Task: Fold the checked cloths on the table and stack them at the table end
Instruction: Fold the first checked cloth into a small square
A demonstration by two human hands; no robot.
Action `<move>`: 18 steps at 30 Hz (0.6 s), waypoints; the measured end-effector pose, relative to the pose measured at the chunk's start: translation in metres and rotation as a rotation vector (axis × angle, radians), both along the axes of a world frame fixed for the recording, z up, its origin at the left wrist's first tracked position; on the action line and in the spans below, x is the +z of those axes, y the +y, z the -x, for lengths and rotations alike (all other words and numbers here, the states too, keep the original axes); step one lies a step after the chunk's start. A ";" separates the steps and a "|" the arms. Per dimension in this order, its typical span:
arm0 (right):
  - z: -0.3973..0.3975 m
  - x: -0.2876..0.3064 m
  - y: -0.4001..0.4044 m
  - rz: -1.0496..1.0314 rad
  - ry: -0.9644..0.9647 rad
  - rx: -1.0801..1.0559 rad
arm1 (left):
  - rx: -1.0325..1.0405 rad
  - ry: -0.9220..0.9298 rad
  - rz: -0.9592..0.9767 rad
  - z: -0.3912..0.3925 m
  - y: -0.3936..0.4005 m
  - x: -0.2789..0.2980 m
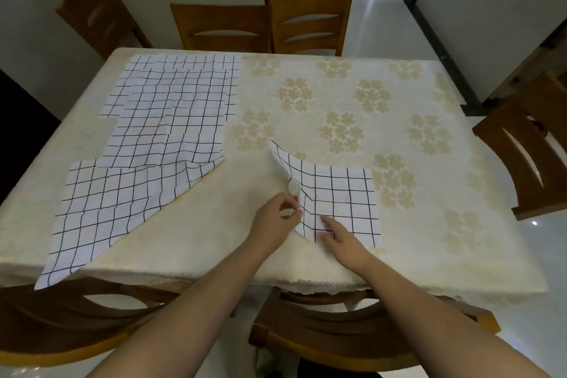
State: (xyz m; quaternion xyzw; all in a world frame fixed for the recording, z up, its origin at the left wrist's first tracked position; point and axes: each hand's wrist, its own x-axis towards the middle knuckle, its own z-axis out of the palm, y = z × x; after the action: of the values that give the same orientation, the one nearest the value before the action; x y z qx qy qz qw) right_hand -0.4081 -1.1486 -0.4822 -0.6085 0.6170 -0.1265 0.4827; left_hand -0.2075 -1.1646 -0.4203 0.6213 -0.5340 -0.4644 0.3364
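Observation:
A small white cloth with a black check (340, 199) lies partly folded near the front middle of the table. Its left edge is lifted into a raised flap. My left hand (277, 218) pinches that lifted edge between thumb and fingers. My right hand (340, 238) rests with straight fingers on the cloth's front left corner. Several more checked cloths (165, 120) lie spread and overlapping on the left half of the table. The nearest one (101, 215) hangs over the front edge.
The table wears a cream cloth with pale flower clusters (343, 129). Wooden chairs stand at the far side (224, 27), at the right (527, 144) and under the front edge (337, 334). A glossy white floor shows at the right.

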 end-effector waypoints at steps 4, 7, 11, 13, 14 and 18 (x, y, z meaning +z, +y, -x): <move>0.023 0.006 -0.015 0.043 -0.098 -0.191 | -0.110 -0.025 0.073 0.035 -0.004 0.003; 0.050 0.008 -0.026 0.046 -0.221 -0.406 | -0.212 -0.061 0.084 0.065 -0.004 0.000; 0.083 0.013 -0.036 -0.057 -0.352 -0.573 | -0.340 -0.118 0.098 0.095 -0.003 -0.014; 0.097 0.014 -0.040 -0.098 -0.368 -0.594 | -0.387 -0.146 0.056 0.108 -0.004 -0.022; 0.103 0.012 -0.041 -0.109 -0.373 -0.604 | -0.408 -0.165 0.032 0.114 -0.005 -0.025; 0.115 0.005 -0.048 -0.112 -0.394 -0.670 | -0.317 -0.204 -0.041 0.122 -0.016 -0.042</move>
State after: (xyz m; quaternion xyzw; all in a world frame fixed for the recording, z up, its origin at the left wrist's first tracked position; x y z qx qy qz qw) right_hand -0.5228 -1.1962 -0.4774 -0.3101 0.6831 -0.3574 0.5563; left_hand -0.3292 -1.1805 -0.4618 0.5801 -0.6467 -0.4571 0.1905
